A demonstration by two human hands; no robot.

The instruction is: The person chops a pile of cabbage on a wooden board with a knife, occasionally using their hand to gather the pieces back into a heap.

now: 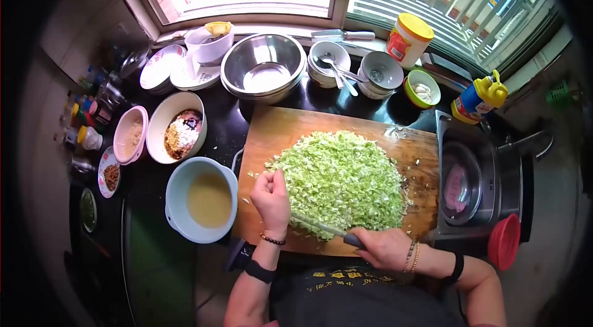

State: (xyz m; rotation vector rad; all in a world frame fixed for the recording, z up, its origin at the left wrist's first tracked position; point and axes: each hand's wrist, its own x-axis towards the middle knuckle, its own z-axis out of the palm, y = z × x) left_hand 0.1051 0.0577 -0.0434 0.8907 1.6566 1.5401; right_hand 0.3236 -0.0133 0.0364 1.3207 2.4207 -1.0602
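Note:
A kitchen knife [318, 223] with a grey handle is in my right hand [386, 248], its blade pointing left along the near edge of the chopped cabbage. My left hand [272, 200] is closed with the fingers curled, beside the left edge of the pile and close to the blade's tip. Whether anything is inside those fingers is hidden. The finely chopped green cabbage [340, 179] forms a wide heap on the wooden cutting board [272, 126].
Left of the board stand a light blue basin [176, 203] with yellowish liquid and a white bowl [157, 120] of seasoned filling. Steel bowls [238, 77] and stacked bowls [321, 49] line the window side. A sink [494, 203] lies at the right, with a red bowl [505, 242] at its near edge.

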